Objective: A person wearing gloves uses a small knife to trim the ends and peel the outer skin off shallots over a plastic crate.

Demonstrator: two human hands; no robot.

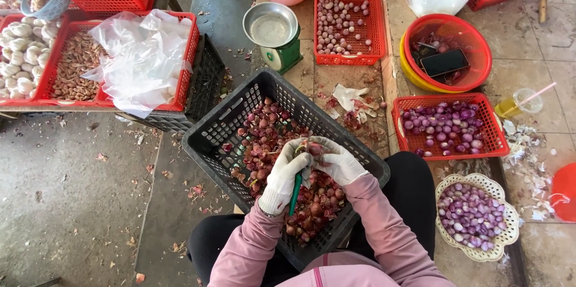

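Both gloved hands meet over a black crate [210,143] of unpeeled shallots [264,137] resting against the person's knees. The left hand [287,173] is closed around a green-handled knife [295,191], its handle pointing down toward the lap. The right hand [339,161] pinches a single shallot [313,148] just above the heap, touching the left hand's fingers. To the right on the floor a red basket [489,125] holds peeled purple shallots, and a cream scalloped basket [507,236] nearer the knee holds more. Beyond the crate stands a green scale [282,53] with a steel pan
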